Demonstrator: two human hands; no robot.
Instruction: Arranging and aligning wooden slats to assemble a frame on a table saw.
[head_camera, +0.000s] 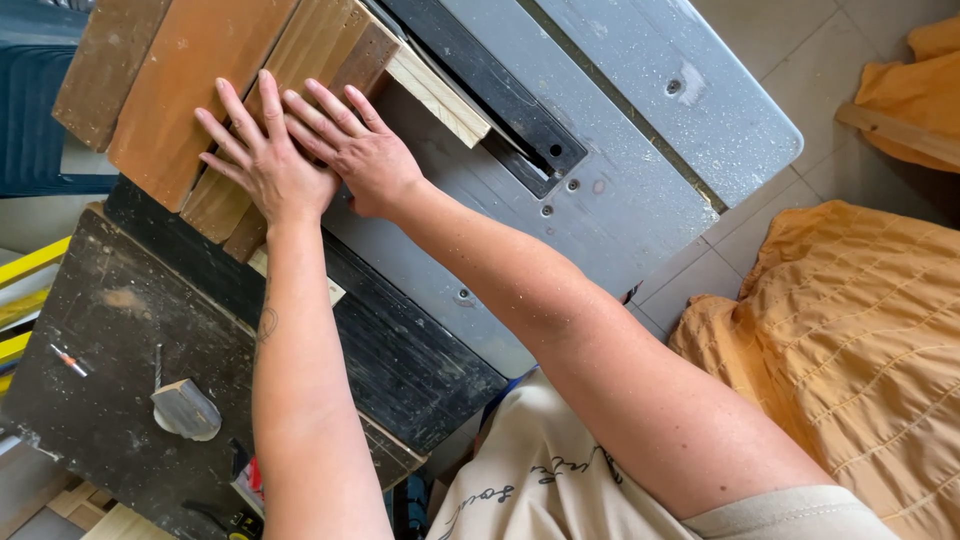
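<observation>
My left hand (262, 160) and my right hand (362, 150) lie flat, side by side, fingers spread, on a stack of wooden boards (190, 90). The right hand's fingers partly overlap the left hand. The boards are brown and reddish. A paler slat (440, 98) sticks out from under them toward the black slot plate (505, 95) of a grey table saw top (630, 190). Neither hand curls around anything; both palms rest on the wood.
A dark, worn bench (110, 330) at the left carries a small grey wood block (186, 410) and a small red-tipped tool (68, 360). Orange quilted cloth (860, 330) lies on the tiled floor (780, 40) at the right. Yellow strips (25, 265) show at the left edge.
</observation>
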